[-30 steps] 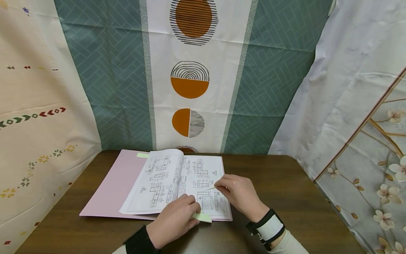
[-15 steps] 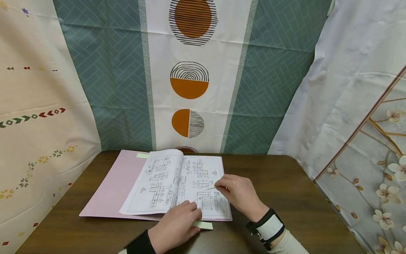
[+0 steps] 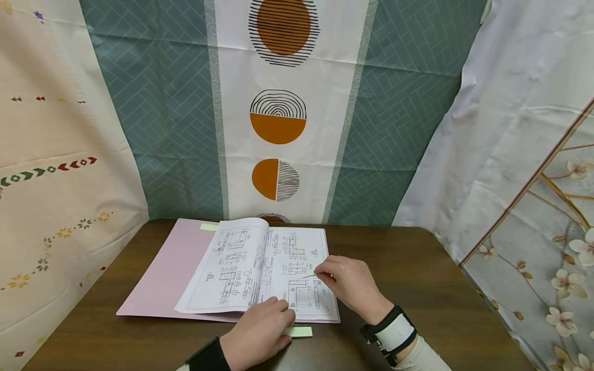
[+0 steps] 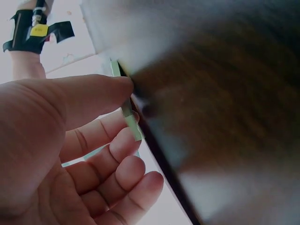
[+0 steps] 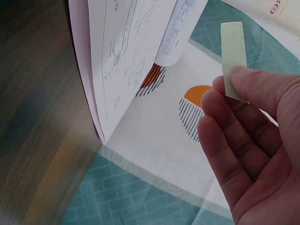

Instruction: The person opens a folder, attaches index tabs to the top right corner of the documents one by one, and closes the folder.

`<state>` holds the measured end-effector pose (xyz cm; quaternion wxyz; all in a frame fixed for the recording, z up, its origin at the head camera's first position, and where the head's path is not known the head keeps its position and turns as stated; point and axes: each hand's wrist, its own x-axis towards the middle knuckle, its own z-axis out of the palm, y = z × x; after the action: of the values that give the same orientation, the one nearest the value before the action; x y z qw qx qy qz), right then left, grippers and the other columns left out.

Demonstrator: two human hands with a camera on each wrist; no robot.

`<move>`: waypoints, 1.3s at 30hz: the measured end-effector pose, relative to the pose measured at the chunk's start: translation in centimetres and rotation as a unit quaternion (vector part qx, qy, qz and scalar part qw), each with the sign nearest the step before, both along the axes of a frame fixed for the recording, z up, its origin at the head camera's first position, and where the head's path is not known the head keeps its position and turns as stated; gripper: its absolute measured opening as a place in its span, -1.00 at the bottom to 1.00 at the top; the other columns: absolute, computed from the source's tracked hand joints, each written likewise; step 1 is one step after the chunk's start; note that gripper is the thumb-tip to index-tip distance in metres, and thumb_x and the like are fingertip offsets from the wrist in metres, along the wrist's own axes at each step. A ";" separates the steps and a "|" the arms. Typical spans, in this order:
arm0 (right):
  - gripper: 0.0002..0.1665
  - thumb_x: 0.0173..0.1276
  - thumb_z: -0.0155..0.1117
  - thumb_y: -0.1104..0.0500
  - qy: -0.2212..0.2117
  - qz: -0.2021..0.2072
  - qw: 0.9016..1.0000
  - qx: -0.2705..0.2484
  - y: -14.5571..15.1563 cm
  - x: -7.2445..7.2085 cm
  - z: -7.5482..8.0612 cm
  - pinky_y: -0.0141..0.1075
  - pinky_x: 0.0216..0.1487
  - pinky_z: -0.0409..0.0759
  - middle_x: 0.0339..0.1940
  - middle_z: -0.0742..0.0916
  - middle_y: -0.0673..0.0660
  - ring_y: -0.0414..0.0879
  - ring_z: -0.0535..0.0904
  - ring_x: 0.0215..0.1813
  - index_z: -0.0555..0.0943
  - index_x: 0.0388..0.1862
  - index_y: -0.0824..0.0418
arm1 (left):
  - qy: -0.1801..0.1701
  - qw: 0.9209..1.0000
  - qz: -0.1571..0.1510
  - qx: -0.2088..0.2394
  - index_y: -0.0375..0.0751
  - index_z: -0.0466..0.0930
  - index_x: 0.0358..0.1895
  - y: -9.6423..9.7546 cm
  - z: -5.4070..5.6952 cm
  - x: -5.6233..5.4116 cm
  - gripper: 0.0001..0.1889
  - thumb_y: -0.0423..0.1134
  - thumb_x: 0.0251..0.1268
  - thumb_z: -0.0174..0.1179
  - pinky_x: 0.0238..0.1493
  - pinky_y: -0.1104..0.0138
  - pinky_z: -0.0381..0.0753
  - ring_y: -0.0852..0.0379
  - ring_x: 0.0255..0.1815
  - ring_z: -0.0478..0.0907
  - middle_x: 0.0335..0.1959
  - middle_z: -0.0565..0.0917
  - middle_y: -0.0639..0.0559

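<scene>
A pink folder (image 3: 162, 278) lies spread on the table, and the pages (image 3: 303, 260) in it bear printed technical drawings. My left hand (image 3: 261, 332) is at the folder's near edge and pinches a small pad of pale green sticky notes (image 3: 302, 332) between thumb and fingers; the left wrist view shows the pad's edge (image 4: 132, 125). Above the right-hand page, my right hand (image 3: 349, 283) pinches a single pale green sticky note (image 5: 233, 44) by one end. Its free end points left over the page, apart from the pad.
Another green sticky note (image 3: 209, 226) is on the folder's left cover, at the top. The left page (image 3: 227, 268) curls up along the spine. Brown tabletop (image 3: 408, 273) extends to the right. Patterned cloths (image 3: 394, 103) hang behind and at both sides.
My left hand has moved slightly down and right with the sticky note pad, drawing it off the page's lower edge. The right hand stays almost still with its note.
</scene>
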<state>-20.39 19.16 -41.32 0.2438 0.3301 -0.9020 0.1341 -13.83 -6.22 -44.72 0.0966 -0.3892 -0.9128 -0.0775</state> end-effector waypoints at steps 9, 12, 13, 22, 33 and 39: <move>-0.76 0.23 0.77 0.24 -0.002 0.001 1.000 -0.001 0.1 0.0 -0.1 -0.28 -0.20 0.73 -0.24 0.84 -0.14 -0.26 0.74 -0.24 0.90 -0.18 -0.01 | -0.027 1.000 0.002 0.002 0.06 0.68 -0.26 0.1 0.1 0.0 -0.70 -0.07 0.17 0.69 -0.34 0.38 0.46 0.27 -0.32 0.43 -0.35 0.53 0.28; -0.75 0.24 0.76 0.25 0.000 0.003 1.000 -0.001 0.2 0.0 -0.1 -0.28 -0.20 0.74 -0.22 0.85 -0.14 -0.27 0.75 -0.22 0.90 -0.16 -0.02 | -0.018 1.000 0.004 0.007 0.07 0.66 -0.27 0.1 0.3 -0.1 -0.69 -0.05 0.18 0.68 -0.34 0.37 0.46 0.26 -0.32 0.44 -0.35 0.52 0.28; -0.74 0.25 0.76 0.25 0.000 0.004 1.000 -0.002 0.2 0.0 -0.1 -0.28 -0.20 0.74 -0.21 0.85 -0.15 -0.27 0.75 -0.22 0.90 -0.15 -0.02 | -0.013 1.000 0.005 0.010 0.07 0.66 -0.27 0.0 0.3 -0.1 -0.69 -0.04 0.19 0.68 -0.34 0.36 0.46 0.25 -0.32 0.44 -0.35 0.52 0.27; -0.73 0.23 0.76 0.28 0.009 0.000 1.000 -0.001 0.5 -0.4 -0.4 -0.30 -0.25 0.71 -0.25 0.84 -0.15 -0.29 0.72 -0.28 0.90 -0.17 -0.02 | 0.051 0.998 0.034 0.023 -0.07 0.76 -0.15 0.3 1.0 -1.0 -0.81 -0.10 0.38 0.54 -0.26 0.27 0.59 0.13 -0.27 0.58 -0.23 0.68 0.13; -0.78 0.25 0.75 0.27 -0.003 -0.011 1.000 0.015 1.2 -2.1 -1.0 -0.28 -0.24 0.70 -0.29 0.82 -0.12 -0.29 0.66 -0.32 0.87 -0.20 0.03 | 0.067 0.994 0.082 0.010 -0.16 0.77 -0.19 0.9 1.0 -3.1 -0.80 -0.12 0.36 0.53 -0.19 0.15 0.70 0.00 -0.19 0.70 -0.18 0.75 -0.01; -0.72 0.22 0.77 0.29 -0.011 -0.026 0.999 0.030 1.9 -3.2 -1.5 -0.27 -0.23 0.72 -0.27 0.83 -0.09 -0.25 0.60 -0.35 0.86 -0.16 0.04 | 0.050 0.994 0.092 0.001 -0.19 0.77 -0.17 1.0 0.7 -3.4 -0.75 -0.09 0.34 0.55 -0.21 0.13 0.69 -0.02 -0.21 0.68 -0.20 0.74 -0.03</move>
<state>-23.64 21.03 -42.84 0.2272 0.3117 -0.9167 0.1046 -17.18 -5.21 -44.05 0.1495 -0.3069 -0.9386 -0.0495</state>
